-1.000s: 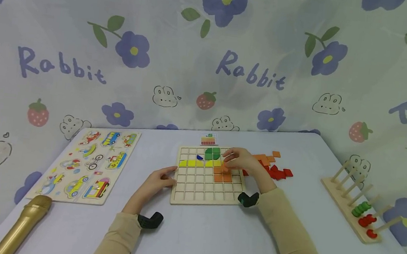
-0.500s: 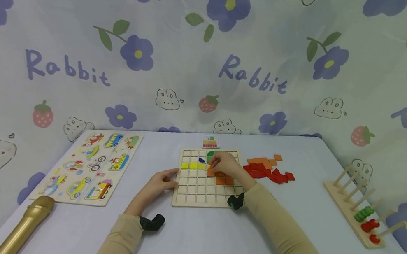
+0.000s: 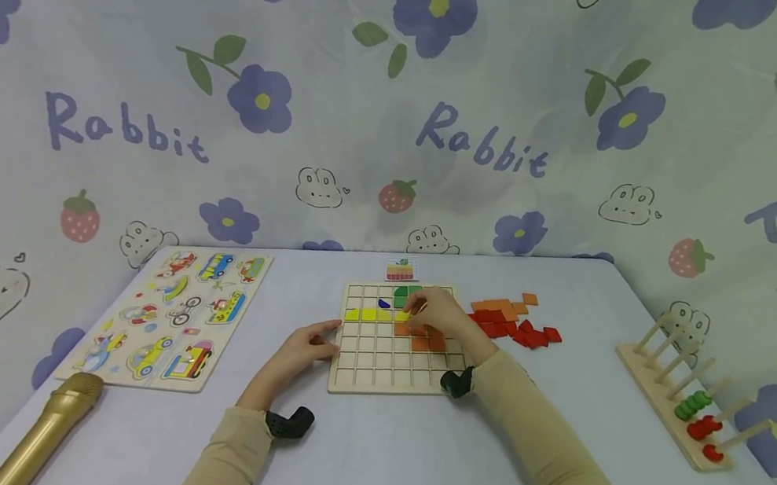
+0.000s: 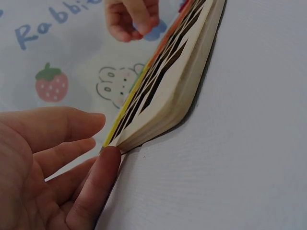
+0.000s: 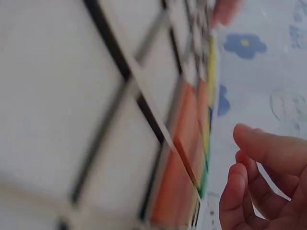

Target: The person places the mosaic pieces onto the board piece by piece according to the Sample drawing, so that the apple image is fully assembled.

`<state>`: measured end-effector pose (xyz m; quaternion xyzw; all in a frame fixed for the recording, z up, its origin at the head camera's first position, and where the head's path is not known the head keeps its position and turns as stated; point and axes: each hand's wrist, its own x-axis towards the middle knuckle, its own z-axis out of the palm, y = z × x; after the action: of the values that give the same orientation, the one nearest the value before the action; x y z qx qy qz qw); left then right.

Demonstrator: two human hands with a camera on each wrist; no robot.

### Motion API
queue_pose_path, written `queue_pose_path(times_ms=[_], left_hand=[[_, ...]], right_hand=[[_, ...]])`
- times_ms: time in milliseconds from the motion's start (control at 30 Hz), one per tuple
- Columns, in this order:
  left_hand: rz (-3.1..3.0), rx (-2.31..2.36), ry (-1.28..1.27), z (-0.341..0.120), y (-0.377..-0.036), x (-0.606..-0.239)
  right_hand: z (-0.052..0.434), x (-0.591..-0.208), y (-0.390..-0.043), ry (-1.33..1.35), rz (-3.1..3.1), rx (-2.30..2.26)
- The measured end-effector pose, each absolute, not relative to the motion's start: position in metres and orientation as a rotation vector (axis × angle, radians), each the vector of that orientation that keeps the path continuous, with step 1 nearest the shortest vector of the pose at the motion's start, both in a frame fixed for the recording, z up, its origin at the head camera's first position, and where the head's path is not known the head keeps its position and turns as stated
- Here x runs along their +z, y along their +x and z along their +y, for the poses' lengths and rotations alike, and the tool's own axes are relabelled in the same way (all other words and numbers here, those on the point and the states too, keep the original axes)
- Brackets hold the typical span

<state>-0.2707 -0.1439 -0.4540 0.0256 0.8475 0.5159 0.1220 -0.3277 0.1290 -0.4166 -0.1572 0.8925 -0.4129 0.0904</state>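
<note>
Our right hand (image 3: 441, 317) sets an orange tile (image 3: 402, 328) mid-frame; whether it pinches, we cannot tell.
Left hand (image 3: 299, 350), fingers relaxed, steadies the grid board (image 3: 375, 368); the tile looks light, stiff, best pinched by its edges.

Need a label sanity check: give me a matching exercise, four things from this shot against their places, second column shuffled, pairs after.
Things:
1. grid board
2. vehicle puzzle
3. peg rack
4. loose tiles

Places:
A. far right of the table
B. table centre, left hand touching its edge
C. just right of the grid board
D. left part of the table

Pairs: 1-B, 2-D, 3-A, 4-C
</note>
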Motion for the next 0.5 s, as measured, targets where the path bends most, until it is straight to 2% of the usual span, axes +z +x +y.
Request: queue_pose_path(times_ms=[100, 333, 500], left_hand=[[2.465, 1.515, 0.080, -0.144, -0.271, -0.455], [2.474, 1.499, 0.082, -0.146, -0.273, -0.457], [2.476, 1.497, 0.080, -0.146, -0.273, -0.457]], right_hand=[[0.155, -0.412, -0.333, -0.366, 2.651, -1.348], [0.224, -0.411, -0.341, 0.055, 2.566, -1.548], [0.262, -0.420, -0.338, 0.198, 2.523, -1.588]])
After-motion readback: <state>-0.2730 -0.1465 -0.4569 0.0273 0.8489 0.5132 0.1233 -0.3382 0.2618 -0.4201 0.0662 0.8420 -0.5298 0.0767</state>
